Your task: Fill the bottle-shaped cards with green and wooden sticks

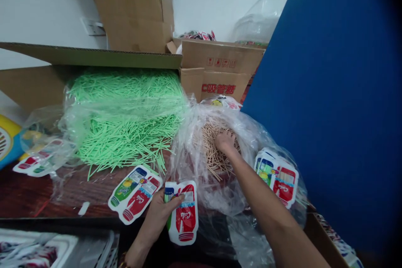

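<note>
While flanked by green sticks (pixel 113 138) and blue board (pixel 329 71), gripping packet (pixel 187 226) in left hand (pixel 159 209), reaching with right hand (pixel 225 140), unclear whether closed, into plastic bag (pixel 188 157) of brown sticks (pixel 212 153).

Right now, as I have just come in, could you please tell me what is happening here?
A person's left hand holds a printed packet at the table's front edge. The right hand is down among brown sticks surrounded by clear plastic; its fingertips are hard to make out. Green sticks lie in a large heap to the left. Another packet is beside the left hand, and more packets lie to the right of the right forearm.
</note>
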{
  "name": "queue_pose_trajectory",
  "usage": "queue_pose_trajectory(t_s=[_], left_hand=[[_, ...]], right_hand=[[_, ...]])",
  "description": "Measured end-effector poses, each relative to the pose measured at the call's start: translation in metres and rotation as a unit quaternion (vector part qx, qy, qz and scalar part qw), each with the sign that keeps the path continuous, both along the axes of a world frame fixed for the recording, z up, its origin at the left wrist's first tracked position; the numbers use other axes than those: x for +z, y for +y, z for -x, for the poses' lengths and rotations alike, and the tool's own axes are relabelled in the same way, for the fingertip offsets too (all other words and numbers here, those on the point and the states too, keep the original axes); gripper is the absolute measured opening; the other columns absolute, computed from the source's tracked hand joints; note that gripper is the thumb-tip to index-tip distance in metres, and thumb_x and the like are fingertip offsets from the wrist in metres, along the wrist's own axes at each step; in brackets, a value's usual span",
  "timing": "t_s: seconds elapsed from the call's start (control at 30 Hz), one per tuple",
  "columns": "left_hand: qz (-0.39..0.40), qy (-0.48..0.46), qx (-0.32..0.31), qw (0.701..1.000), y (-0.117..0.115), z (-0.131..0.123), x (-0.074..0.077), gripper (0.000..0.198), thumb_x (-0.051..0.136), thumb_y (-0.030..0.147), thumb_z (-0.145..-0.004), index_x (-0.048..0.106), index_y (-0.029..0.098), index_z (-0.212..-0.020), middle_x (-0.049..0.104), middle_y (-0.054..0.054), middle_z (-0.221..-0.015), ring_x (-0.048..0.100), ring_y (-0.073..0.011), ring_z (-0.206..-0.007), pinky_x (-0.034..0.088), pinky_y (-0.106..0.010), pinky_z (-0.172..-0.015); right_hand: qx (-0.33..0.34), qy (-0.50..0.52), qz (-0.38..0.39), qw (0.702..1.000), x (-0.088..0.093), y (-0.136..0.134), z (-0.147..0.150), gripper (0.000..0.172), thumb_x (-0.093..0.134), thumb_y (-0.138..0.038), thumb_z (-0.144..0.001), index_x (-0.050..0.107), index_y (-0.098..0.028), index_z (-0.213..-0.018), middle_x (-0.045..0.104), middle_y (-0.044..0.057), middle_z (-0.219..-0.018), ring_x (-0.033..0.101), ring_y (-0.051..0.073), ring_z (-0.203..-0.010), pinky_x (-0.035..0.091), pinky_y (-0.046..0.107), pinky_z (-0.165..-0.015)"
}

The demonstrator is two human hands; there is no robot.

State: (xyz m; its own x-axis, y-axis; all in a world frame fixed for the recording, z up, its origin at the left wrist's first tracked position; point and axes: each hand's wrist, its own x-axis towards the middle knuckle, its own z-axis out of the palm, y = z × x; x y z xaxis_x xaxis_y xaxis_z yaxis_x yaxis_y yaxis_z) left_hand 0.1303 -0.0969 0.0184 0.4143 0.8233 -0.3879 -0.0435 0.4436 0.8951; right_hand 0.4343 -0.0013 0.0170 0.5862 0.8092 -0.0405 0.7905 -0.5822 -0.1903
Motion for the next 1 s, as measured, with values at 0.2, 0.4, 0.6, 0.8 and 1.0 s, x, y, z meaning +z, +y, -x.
queue_pose_trajectory(t_s=[0.2, 0.4, 0.6, 0.8, 1.0], left_hand=[[-0.009, -0.007, 0.006, 1.000, 0.001, 0.008, -0.010, 0.023, 0.078, 0.032, -0.066, 0.068, 0.014, -0.077, 0.073, -0.003, -0.070, 0.065, -0.0187, -0.060, 0.051, -0.027, -0.058], [-0.014, -0.012, 0.010, 1.000, 0.002, 0.008, -0.011, 0.022, 0.079, 0.031, -0.066, 0.068, 0.014, -0.074, 0.073, -0.004, -0.070, 0.066, -0.0194, -0.061, 0.051, -0.027, -0.059], [-0.018, -0.014, 0.006, 1.000, -0.001, 0.006, -0.009, 0.020, 0.078, 0.030, -0.067, 0.067, 0.014, -0.074, 0.073, -0.003, -0.070, 0.065, -0.0183, -0.061, 0.050, -0.026, -0.059], [-0.007, -0.023, 0.005, 1.000, -0.002, 0.008, -0.010, 0.020, 0.077, 0.029, -0.070, 0.066, 0.015, -0.078, 0.073, -0.003, -0.071, 0.066, -0.0175, -0.061, 0.051, -0.026, -0.060], [0.004, -0.033, 0.006, 0.999, -0.004, 0.002, -0.001, 0.022, 0.080, 0.029, -0.066, 0.066, 0.015, -0.076, 0.072, -0.002, -0.067, 0.065, -0.0161, -0.057, 0.051, -0.024, -0.057]], right_hand=[[0.017, 0.074, -0.047, 0.996, -0.004, -0.015, -0.013, 0.031, 0.040, -0.028, -0.091, 0.064, -0.011, -0.102, 0.059, 0.020, -0.116, 0.049, 0.031, -0.112, 0.032, 0.043, -0.093], [0.030, 0.189, -0.155, 0.969, -0.006, -0.027, -0.024, 0.029, 0.032, -0.030, -0.089, 0.058, -0.018, -0.091, 0.066, 0.008, -0.092, 0.058, 0.022, -0.088, 0.040, 0.035, -0.085], [0.047, 0.294, -0.263, 0.918, -0.005, -0.032, -0.030, 0.022, 0.040, -0.036, -0.079, 0.050, -0.022, -0.066, 0.065, 0.006, -0.087, 0.057, 0.020, -0.088, 0.042, 0.031, -0.085], [0.044, 0.408, -0.333, 0.849, 0.001, -0.046, -0.027, 0.032, 0.046, -0.052, -0.076, 0.051, -0.021, -0.083, 0.066, 0.006, -0.086, 0.061, 0.020, -0.082, 0.047, 0.032, -0.075], [0.039, 0.507, -0.335, 0.793, -0.018, -0.066, -0.001, 0.036, 0.062, -0.054, -0.068, 0.052, -0.021, -0.077, 0.063, 0.001, -0.069, 0.061, 0.018, -0.061, 0.050, 0.034, -0.065]])
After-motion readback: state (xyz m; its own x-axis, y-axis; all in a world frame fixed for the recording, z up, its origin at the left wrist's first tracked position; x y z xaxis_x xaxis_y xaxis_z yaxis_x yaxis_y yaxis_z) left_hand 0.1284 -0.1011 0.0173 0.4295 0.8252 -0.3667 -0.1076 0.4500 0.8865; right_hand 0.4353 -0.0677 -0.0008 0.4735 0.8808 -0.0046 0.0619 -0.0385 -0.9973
